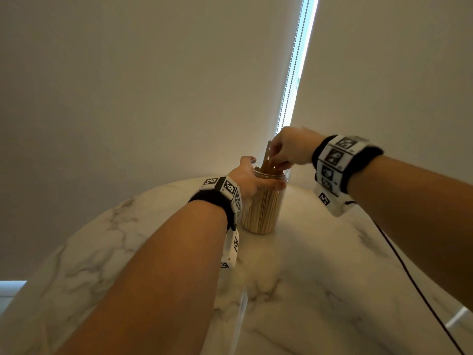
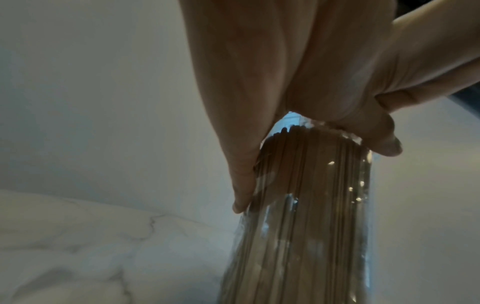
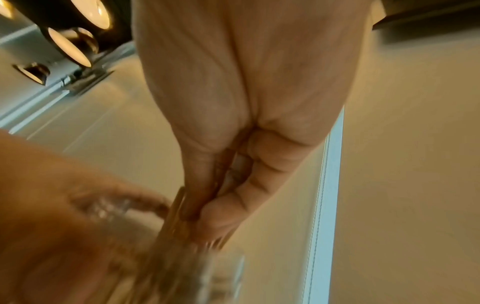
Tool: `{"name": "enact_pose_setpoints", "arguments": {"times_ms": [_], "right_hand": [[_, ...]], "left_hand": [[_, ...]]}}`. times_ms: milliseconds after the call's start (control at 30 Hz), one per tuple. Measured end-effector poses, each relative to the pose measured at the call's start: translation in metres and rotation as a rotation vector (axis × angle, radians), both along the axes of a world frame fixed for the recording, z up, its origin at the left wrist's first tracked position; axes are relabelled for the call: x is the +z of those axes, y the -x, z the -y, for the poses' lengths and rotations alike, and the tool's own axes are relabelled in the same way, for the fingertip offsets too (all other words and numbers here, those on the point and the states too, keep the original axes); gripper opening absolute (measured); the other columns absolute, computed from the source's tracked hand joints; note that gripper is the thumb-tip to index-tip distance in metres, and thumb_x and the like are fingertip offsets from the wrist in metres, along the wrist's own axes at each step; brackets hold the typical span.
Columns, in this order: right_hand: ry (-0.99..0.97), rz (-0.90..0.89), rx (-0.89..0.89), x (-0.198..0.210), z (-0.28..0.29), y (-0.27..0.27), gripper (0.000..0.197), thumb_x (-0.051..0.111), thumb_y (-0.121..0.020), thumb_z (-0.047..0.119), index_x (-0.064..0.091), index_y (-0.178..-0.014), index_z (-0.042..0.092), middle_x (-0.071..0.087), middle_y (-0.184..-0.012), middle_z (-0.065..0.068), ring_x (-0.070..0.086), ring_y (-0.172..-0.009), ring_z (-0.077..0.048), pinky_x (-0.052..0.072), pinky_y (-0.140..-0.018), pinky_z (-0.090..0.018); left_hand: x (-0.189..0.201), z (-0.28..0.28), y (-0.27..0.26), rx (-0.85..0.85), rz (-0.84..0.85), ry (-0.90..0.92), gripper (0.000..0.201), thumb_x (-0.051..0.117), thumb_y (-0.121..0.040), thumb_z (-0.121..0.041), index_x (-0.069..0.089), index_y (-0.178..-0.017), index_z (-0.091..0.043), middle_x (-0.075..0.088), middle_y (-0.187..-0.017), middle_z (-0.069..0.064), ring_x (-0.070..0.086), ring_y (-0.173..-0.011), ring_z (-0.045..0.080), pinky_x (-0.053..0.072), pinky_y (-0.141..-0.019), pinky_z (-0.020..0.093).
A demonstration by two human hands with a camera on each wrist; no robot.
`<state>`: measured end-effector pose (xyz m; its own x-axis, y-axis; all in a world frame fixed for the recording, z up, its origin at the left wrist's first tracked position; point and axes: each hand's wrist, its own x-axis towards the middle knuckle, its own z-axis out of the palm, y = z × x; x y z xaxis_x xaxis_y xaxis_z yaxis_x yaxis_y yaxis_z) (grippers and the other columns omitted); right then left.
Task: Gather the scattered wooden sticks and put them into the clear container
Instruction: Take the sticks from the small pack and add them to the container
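Observation:
A clear container [image 1: 263, 208] packed with upright wooden sticks stands on the far part of the round marble table [image 1: 320, 278]. My left hand [image 1: 252, 179] grips the container just under its rim, thumb and fingers wrapped round it [image 2: 311, 185]. Above the opening, my right hand [image 1: 286, 149] pinches a small bundle of wooden sticks [image 1: 267, 157] whose lower ends are inside the container's mouth. In the right wrist view the fingers [image 3: 228, 209] are curled round those sticks [image 3: 179, 205], with the blurred container [image 3: 182, 267] below.
A black cable [image 1: 409, 272] runs from my right wrist across the table's right side. Behind the table hang pale blinds with a bead chain [image 1: 294, 62] at a bright gap. No loose sticks show on the visible tabletop.

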<state>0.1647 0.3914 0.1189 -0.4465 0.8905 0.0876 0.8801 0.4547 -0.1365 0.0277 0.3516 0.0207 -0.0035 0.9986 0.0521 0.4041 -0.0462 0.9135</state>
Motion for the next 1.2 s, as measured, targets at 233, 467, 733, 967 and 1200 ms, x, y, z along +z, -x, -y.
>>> {"name": "enact_pose_setpoints", "arguments": {"times_ms": [233, 467, 733, 967, 1200], "right_hand": [[-0.094, -0.174, -0.043, 0.004, -0.002, -0.009, 0.035, 0.064, -0.090, 0.055, 0.069, -0.107, 0.024, 0.067, -0.092, 0.007, 0.067, -0.078, -0.012, 0.049, -0.067, -0.025], [-0.136, -0.041, 0.080, -0.030, -0.002, 0.005, 0.018, 0.061, -0.096, 0.020, 0.077, -0.105, 0.023, 0.073, -0.100, 0.006, 0.065, -0.094, -0.009, 0.051, -0.087, -0.023], [0.023, 0.090, 0.079, -0.013, 0.003, 0.008, 0.026, 0.053, -0.101, 0.029, 0.068, -0.122, 0.023, 0.066, -0.114, 0.007, 0.060, -0.095, -0.009, 0.042, -0.081, -0.022], [-0.161, 0.116, 0.020, -0.015, 0.003, 0.015, 0.008, 0.071, -0.090, 0.021, 0.075, -0.096, 0.024, 0.070, -0.104, 0.005, 0.064, -0.096, -0.013, 0.055, -0.088, -0.029], [0.043, -0.023, 0.038, -0.010, -0.005, 0.002, 0.011, 0.073, -0.086, 0.022, 0.076, -0.095, 0.025, 0.072, -0.095, 0.008, 0.066, -0.086, -0.008, 0.055, -0.080, -0.024]], "left_hand": [[-0.002, -0.001, 0.000, -0.001, -0.014, -0.008, 0.118, 0.088, -0.063, -0.050, 0.017, -0.152, -0.018, 0.056, -0.140, 0.006, 0.055, -0.116, 0.021, 0.047, -0.100, 0.042], [-0.003, -0.004, 0.000, 0.003, -0.025, -0.005, 0.116, 0.087, -0.066, -0.049, 0.015, -0.153, -0.020, 0.057, -0.138, 0.005, 0.055, -0.113, 0.020, 0.047, -0.093, 0.037], [-0.003, -0.003, 0.001, -0.001, -0.037, -0.012, 0.114, 0.086, -0.069, -0.045, 0.015, -0.154, -0.019, 0.055, -0.137, 0.005, 0.055, -0.105, 0.019, 0.049, -0.086, 0.035], [-0.004, -0.004, 0.001, -0.009, 0.030, 0.019, 0.122, 0.090, -0.060, -0.048, 0.016, -0.153, -0.024, 0.056, -0.139, 0.005, 0.055, -0.122, 0.026, 0.045, -0.104, 0.050], [-0.006, -0.007, 0.003, -0.010, 0.009, 0.006, 0.120, 0.088, -0.064, -0.050, 0.014, -0.154, -0.023, 0.058, -0.139, 0.005, 0.056, -0.122, 0.024, 0.047, -0.100, 0.040]]}}
